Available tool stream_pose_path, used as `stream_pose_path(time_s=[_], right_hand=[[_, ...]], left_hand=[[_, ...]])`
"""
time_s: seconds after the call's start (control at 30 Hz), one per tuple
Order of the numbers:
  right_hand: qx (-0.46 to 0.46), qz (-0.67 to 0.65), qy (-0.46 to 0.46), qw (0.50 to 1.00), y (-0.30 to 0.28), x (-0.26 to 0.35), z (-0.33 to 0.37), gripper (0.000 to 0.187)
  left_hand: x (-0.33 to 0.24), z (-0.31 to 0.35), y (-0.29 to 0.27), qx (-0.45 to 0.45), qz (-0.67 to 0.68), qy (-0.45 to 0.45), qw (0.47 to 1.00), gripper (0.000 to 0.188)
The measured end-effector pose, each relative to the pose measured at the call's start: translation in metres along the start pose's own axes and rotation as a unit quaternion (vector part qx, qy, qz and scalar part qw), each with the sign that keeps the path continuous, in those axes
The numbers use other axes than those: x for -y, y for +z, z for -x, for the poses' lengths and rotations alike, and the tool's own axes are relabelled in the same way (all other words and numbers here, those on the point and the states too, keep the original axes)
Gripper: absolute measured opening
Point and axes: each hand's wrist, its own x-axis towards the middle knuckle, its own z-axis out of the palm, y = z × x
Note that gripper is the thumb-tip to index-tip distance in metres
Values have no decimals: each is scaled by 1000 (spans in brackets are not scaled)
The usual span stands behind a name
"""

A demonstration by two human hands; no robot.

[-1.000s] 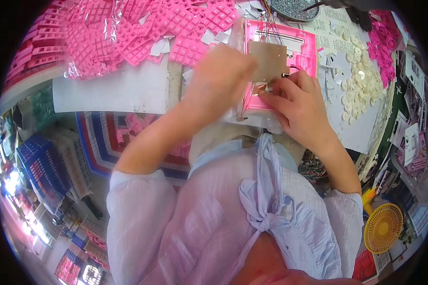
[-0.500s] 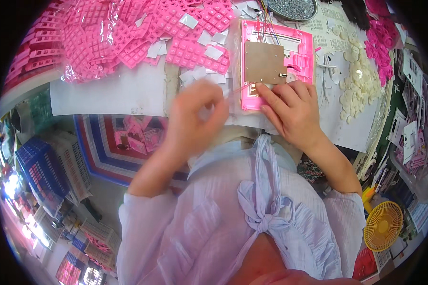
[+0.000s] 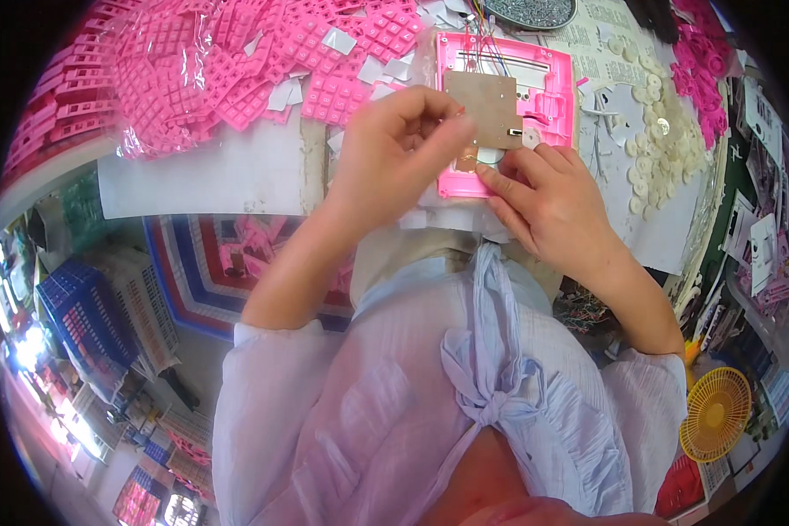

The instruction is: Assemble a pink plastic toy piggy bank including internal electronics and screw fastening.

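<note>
A pink plastic casing (image 3: pixel 567 105) lies on the bench in front of me, with a flat brown circuit board (image 3: pixel 486 105) inside it and thin coloured wires (image 3: pixel 491 54) at its far end. My right hand (image 3: pixel 548 197) bends over the casing's near right part, gripping it. Its index fingertip presses beside a small copper-coloured piece (image 3: pixel 467 160) and fine wires below the board. My left hand (image 3: pixel 394 153) is raised over the casing's left edge, thumb and index finger pinched above the board. Whatever lies between those fingertips is too small to make out.
Pink keypad pieces (image 3: pixel 333 96) heap at the far left, partly in clear plastic. A round tray of small metal screws (image 3: pixel 535 10) stands at the back. Cream discs (image 3: pixel 649 167) lie to the right. Below left is a striped container (image 3: pixel 180 263) with pink parts.
My left hand has moved right and up, from beside the casing to over its left edge. The right hand stays at the casing's near side, which appears slightly shifted in view.
</note>
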Motion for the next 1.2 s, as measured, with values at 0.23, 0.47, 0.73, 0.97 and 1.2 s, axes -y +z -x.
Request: stream_pose_path(time_s=[0.23,0.47,0.73,0.97,1.2], right_hand=[[-171,-205,91,959,-17,-7,5,43],[-130,-207,157,957,-17,-8,20,30],[-127,-557,300,764,-8,17,42,20],[-216,-69,154,962,7,3,50,21],[-170,30,23,985,-7,-10,48,22]], left_hand=[[-13,11,11,102,-193,166,962,21],[-15,1,19,161,-226,142,950,17],[-21,-19,25,271,-195,-6,943,21],[-13,-5,35,176,-277,124,936,20],[19,10,44,143,-382,277,870,18]])
